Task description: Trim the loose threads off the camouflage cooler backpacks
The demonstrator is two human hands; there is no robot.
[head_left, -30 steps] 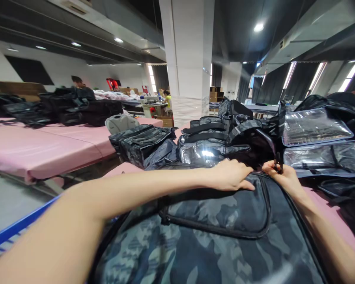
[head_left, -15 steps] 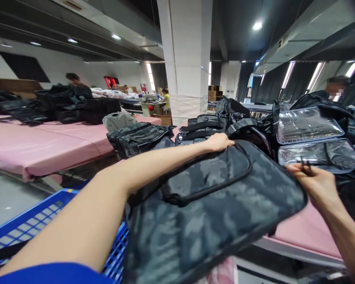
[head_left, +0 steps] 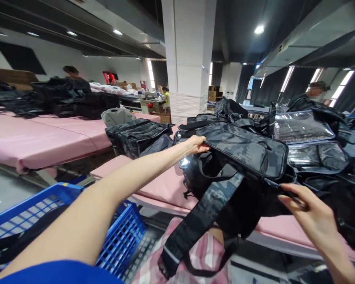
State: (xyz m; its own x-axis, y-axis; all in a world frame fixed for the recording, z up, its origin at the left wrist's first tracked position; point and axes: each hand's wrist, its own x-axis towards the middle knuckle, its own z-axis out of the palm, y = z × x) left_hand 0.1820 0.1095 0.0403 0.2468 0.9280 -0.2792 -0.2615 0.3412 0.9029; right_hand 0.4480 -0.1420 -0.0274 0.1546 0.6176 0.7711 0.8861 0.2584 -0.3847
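Note:
My left hand (head_left: 199, 144) is closed on the near left edge of a camouflage bag's flat top panel (head_left: 239, 146). The black body of the bag (head_left: 242, 205) hangs below it, over the table edge. A wide camouflage strap (head_left: 207, 211) dangles from the bag toward my lap. At the bag's right corner my right hand (head_left: 313, 209) is curled round a small dark tool (head_left: 297, 200) that looks like thread snips. Its thumb and forefinger are apart beside the bag's edge; whether they touch it I cannot tell.
More camouflage bags (head_left: 136, 134) lie on the pink-covered table (head_left: 159, 181). Opened bags with silver lining (head_left: 304, 126) stand at the right. A blue plastic basket (head_left: 124, 232) is at my left. A white pillar (head_left: 191, 59) rises behind; a person (head_left: 315, 92) is at the far right.
The bag has moved away from me and flattened over the table, with its strap now hanging down. My left hand has shifted left and my right hand lower.

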